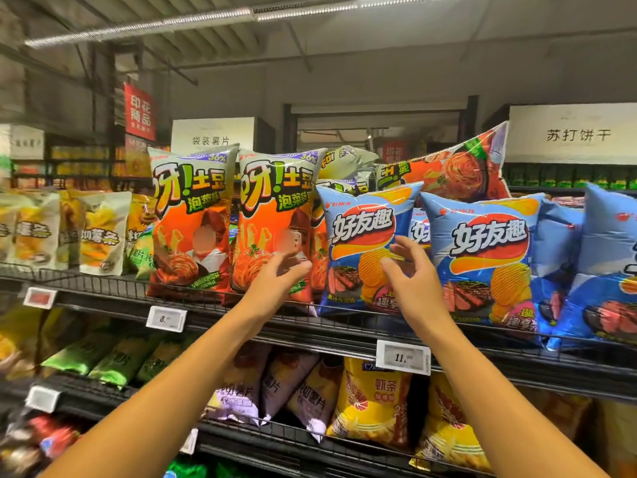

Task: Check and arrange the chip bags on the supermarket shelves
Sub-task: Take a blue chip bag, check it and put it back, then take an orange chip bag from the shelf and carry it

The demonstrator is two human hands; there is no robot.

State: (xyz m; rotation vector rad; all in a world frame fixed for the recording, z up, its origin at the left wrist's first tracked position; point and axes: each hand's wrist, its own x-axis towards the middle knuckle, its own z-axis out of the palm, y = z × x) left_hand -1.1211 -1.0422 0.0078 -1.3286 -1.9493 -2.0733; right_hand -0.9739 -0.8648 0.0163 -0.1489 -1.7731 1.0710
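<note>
Where chip bags stand upright on the top wire shelf, a blue bag beside an orange bag, left hand and right hand raised before them, fingers loosely spread, holding nothing, price tag below

We see two orange chip bags with pale grey-green tops and yellow-and-green lettering. Beside them, the light blue chip bags carry black lettering on a red, orange and yellow swirl, with ridged yellow crisps pictured. On the black wire shelf below hang white price tags; beneath sit yellow shrimp-strip bags and mauve bags.
</note>
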